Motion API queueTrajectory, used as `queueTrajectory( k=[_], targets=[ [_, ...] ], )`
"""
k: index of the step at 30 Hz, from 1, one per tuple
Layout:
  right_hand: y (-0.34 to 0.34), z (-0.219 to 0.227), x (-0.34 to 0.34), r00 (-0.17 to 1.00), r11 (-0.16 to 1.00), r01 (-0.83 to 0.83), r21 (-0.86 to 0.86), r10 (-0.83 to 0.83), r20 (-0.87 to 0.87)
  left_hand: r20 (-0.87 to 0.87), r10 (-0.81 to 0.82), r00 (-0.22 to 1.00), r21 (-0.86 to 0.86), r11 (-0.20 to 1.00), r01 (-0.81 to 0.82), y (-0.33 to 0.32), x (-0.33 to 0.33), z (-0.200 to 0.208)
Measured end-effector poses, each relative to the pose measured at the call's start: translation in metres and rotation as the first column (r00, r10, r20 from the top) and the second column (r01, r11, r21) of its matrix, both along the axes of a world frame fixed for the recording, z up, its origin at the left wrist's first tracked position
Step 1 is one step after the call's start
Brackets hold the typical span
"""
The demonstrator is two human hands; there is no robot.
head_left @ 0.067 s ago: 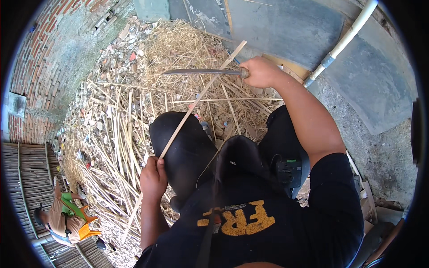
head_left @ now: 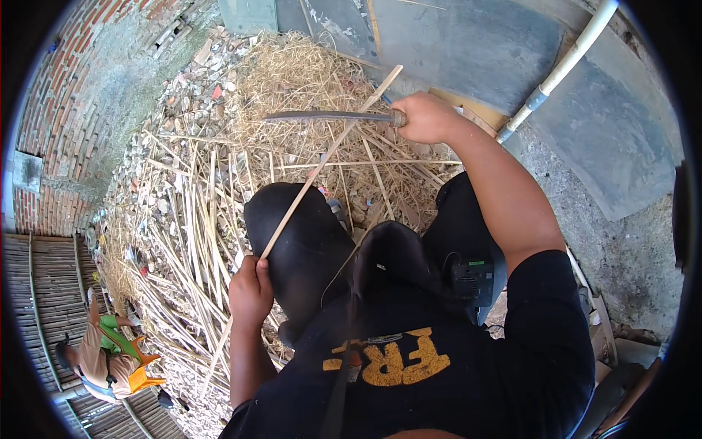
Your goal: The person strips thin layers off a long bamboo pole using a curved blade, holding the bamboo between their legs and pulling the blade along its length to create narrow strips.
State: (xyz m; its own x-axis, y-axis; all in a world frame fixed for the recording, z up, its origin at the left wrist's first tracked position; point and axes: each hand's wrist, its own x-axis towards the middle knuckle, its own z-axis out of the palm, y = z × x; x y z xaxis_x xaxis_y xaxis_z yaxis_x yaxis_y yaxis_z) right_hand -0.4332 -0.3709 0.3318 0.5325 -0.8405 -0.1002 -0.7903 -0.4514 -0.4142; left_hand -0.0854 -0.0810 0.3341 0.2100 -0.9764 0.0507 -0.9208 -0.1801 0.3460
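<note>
My left hand [head_left: 251, 291] is closed around a long pale strip of split wood or bamboo [head_left: 302, 193], which slants away over my left thigh to the upper right. The strip's lower end runs out below that hand. In my right hand [head_left: 426, 118] is the handle of a machete [head_left: 325, 115]. Its long dark blade points left and crosses the strip near the strip's far end. The blade appears to touch the strip, though the exact contact cannot be made out. My fingers hide most of the handle.
Many similar strips [head_left: 197, 219] lie on rubble at my left. Dry shavings [head_left: 303, 77] are heaped ahead. A pale pipe [head_left: 559, 73] leans along the grey wall panels [head_left: 482, 44] at right. Another person [head_left: 102, 355] sits on an orange chair [head_left: 144, 374] at lower left.
</note>
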Motion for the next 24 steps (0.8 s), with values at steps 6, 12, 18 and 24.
queueTrajectory(
  k=[6,12,18,24],
  targets=[
    [0.0,0.003,0.0,1.0,0.999,0.027,0.024,-0.027,0.005,-0.101,-0.035,0.994,0.057,0.998,0.041,-0.009,0.009,0.005],
    [0.003,-0.007,0.009,0.998,0.999,0.019,-0.046,-0.016,0.068,-0.199,-0.076,0.977,0.075,0.993,0.093,-0.013,0.016,0.006],
    [-0.019,-0.021,0.003,0.965,0.988,0.129,0.086,-0.145,0.217,-0.148,-0.08,0.986,0.083,0.992,0.093,-0.013,0.02,0.005],
    [-0.005,-0.021,0.009,0.996,0.999,-0.015,0.032,0.012,0.09,-0.223,-0.079,0.972,0.094,0.99,0.102,-0.015,0.021,0.007]
  ],
)
